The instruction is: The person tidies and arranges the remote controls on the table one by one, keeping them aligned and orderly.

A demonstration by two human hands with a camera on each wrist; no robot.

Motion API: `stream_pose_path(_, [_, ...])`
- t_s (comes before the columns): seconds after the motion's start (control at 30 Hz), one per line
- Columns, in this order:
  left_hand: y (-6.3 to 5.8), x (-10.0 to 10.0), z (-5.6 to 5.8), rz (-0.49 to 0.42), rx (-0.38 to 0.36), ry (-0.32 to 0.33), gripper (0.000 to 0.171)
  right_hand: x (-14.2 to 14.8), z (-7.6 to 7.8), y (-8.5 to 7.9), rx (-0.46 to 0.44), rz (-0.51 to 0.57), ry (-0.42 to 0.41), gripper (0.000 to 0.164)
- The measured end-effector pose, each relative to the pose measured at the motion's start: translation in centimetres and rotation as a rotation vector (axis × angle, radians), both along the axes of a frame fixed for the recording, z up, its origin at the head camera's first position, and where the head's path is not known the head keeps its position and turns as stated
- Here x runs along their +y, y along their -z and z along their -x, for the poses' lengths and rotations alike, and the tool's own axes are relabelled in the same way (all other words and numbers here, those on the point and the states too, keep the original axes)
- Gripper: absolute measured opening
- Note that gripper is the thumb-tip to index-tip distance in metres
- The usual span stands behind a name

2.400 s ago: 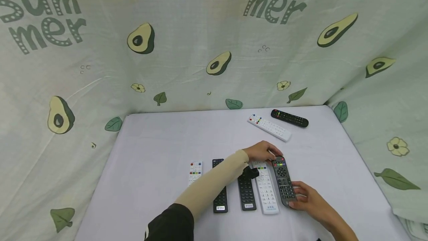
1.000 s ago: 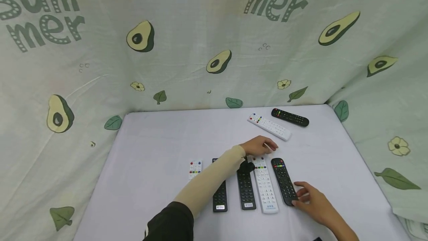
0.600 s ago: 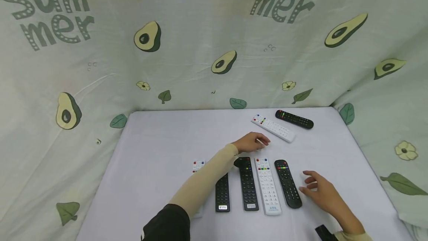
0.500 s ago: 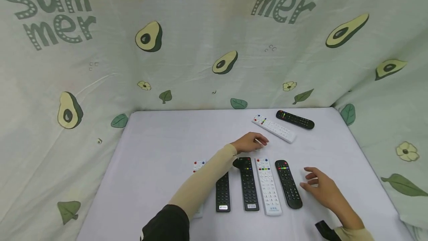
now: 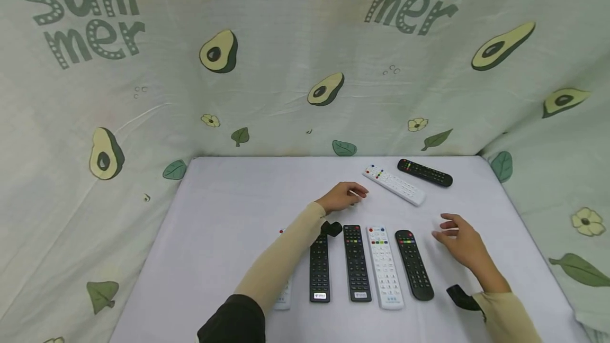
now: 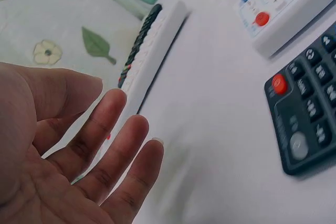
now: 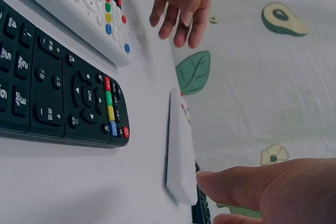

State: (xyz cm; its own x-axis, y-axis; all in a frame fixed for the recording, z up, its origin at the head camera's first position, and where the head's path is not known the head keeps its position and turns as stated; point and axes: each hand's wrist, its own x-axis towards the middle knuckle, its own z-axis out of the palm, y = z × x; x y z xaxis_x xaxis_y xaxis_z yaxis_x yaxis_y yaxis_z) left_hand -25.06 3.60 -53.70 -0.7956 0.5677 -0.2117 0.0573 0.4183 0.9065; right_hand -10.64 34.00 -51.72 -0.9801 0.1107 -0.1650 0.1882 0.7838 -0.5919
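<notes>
Your left hand [image 5: 342, 196] is relaxed, fingers slightly apart, near the slanted white remote control [image 5: 394, 184]; your right hand [image 5: 463, 242] curves loosely, thumb away from the fingers, near the front black remote control [image 5: 414, 265]; both remotes lie on the worktop [image 5: 229, 216].

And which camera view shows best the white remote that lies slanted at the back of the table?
The head view: the slanted white remote lies there whole, button side up, uncovered. The left wrist view shows it foreshortened, partly behind the left grip; the right wrist view shows it at a flat angle, buttons hard to read.
</notes>
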Motion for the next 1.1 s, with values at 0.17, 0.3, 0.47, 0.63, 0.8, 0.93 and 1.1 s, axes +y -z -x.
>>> stream_pose_path(0.17, [-0.1, -1.2, 0.6, -0.023, -0.004, -0.075, 0.030, 0.3, 1.6, 0.4, -0.019, 0.018, 0.031, 0.064])
stream_pose_path(0.3, [0.3, -1.9, 1.0, -0.019, -0.007, -0.145, 0.030, 0.7, 2.8, 0.9, -0.040, 0.041, 0.056, 0.067])
stream_pose_path(0.47, [0.5, -2.3, 1.2, -0.026, -0.046, -0.219, 0.033, 1.0, 4.2, 1.7, -0.039, 0.064, 0.060, 0.069])
stream_pose_path(0.63, [0.7, -2.3, 1.6, -0.037, -0.069, -0.252, 0.039, 0.9, 5.4, 2.2, -0.057, 0.123, 0.062, 0.074])
stream_pose_path(0.8, [0.8, -1.8, 2.1, -0.056, -0.065, -0.263, 0.044, 0.8, 6.7, 2.5, -0.082, 0.199, 0.076, 0.080])
stream_pose_path(0.93, [1.0, -0.9, 2.5, -0.065, -0.071, -0.256, 0.046, 0.6, 7.4, 2.7, -0.086, 0.202, 0.078, 0.083])
stream_pose_path(1.1, [1.3, 0.3, 3.0, -0.047, -0.079, -0.242, 0.050, 0.3, 8.4, 2.8, -0.075, 0.175, 0.053, 0.086])
